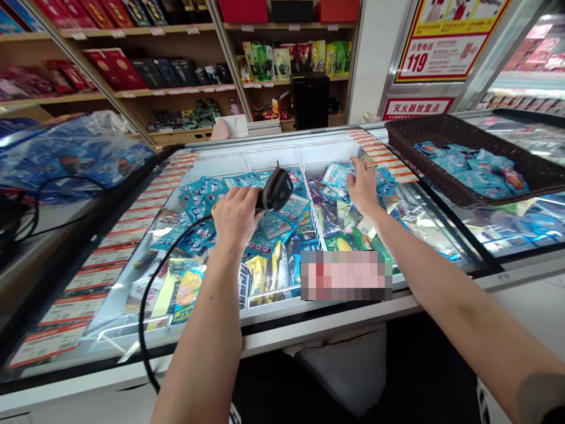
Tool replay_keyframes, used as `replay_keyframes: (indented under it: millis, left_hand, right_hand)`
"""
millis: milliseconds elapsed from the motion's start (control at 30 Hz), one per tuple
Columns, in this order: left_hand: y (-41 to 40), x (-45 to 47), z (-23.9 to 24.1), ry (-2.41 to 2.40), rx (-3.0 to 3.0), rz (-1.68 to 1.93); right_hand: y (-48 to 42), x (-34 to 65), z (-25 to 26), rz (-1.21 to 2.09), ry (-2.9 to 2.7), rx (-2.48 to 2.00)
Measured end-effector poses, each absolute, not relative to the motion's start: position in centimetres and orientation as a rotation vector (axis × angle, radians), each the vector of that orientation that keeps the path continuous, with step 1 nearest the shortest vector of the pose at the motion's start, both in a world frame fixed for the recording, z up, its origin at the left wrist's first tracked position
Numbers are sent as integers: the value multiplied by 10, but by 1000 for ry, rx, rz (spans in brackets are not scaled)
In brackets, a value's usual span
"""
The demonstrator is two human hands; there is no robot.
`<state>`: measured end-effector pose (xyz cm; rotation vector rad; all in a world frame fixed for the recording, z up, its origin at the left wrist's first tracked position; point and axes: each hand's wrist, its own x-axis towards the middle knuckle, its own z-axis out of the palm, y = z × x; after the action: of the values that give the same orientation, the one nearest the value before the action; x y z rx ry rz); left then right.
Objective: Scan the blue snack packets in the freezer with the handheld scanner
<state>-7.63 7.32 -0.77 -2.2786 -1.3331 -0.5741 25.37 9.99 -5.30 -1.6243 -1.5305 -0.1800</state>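
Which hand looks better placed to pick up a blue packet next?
Probably the right hand: it is right at the blue packets, while the left hand is occupied gripping the black scanner.

Blue packets (274, 226) in chest freezer (273, 339)

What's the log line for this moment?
left hand: holds scanner above blue packets | right hand: at blue packet in freezer | basket: more packets inside

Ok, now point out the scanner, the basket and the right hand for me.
Scanner (279, 188): head view, on its black head.
Basket (459, 128): head view, inside of its far wall.
Right hand (364, 184): head view, on the back of the hand.
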Motion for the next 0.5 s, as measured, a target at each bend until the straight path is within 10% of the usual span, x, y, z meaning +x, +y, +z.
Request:
replay_keyframes:
  millis: [500]
  left_hand:
    - [74, -81, -8, -1408, -2180, -611]
  right_hand:
    - [84, 226, -46, -258, -2136, -1521]
